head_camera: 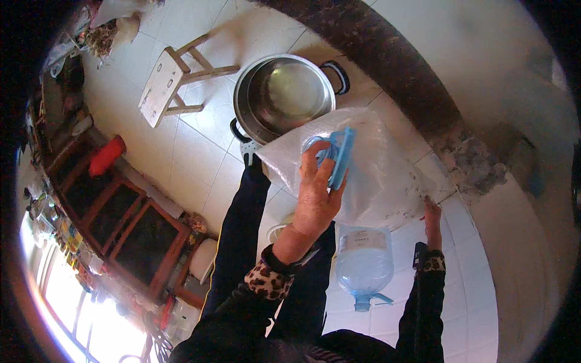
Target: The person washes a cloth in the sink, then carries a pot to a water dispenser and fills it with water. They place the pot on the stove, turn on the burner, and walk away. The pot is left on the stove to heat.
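Note:
My left hand (315,195) grips a light blue plastic object (342,154) with a flat bar and a rounded, ridged part; its exact kind is unclear. Behind it spreads a translucent bubble-wrap sheet or bag (376,181), overlapping the near rim of a large stainless steel pot (290,90) with black handles. At the plastic's right end is my right hand (432,222); some fingers are hidden, so its hold cannot be made out. Below the plastic, a clear blue water jug (364,263) lies with its neck pointing towards me.
A small wooden stool (165,86) stands left of the pot on the tiled floor (195,163). Dark wooden cabinets (131,222) line the left, with a red object (107,155) at their front. A dark stone edge (386,50) curves along the right.

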Tool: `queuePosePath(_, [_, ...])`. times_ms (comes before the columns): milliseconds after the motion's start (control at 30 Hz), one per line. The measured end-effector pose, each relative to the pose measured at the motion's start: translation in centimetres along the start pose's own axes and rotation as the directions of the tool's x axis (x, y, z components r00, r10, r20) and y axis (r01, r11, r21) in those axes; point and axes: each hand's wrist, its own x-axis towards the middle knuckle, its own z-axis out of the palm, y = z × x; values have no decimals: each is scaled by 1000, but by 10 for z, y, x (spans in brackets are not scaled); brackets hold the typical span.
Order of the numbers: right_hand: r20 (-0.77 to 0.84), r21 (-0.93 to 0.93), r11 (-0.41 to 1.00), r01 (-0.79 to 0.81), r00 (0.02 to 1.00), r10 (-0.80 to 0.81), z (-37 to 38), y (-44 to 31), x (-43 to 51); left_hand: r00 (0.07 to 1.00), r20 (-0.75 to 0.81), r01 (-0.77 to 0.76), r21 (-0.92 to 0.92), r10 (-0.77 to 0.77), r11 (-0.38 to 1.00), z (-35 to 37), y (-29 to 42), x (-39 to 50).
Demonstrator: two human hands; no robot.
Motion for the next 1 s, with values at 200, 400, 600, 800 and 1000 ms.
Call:
queuePosePath(200, [-29, 188, 950, -249, 966, 258, 1, -40, -25, 990, 134, -64, 243, 32, 968, 2, 5, -12])
queuePosePath(400, [-150, 190, 961, -200, 962, 230, 12, -46, -42, 988, 152, -45, 312, -3, 949, 1, 14, -21])
queuePosePath(600, [-87, -3, 1000, -14, 996, 14, 15, 16, -47, 974, 196, 61, 267, -117, 962, 0, 31, -36])
queuePosePath(800, [-123, 251, 957, -145, 976, 180, 27, 37, -66, 969, 221, 106, 14, -106, 994, 1, 32, -48])
queuePosePath(1000, [-133, 421, 897, -133, 969, 207, 38, 26, -85, 932, 312, 232, -116, -187, 966, -7, 42, -63])
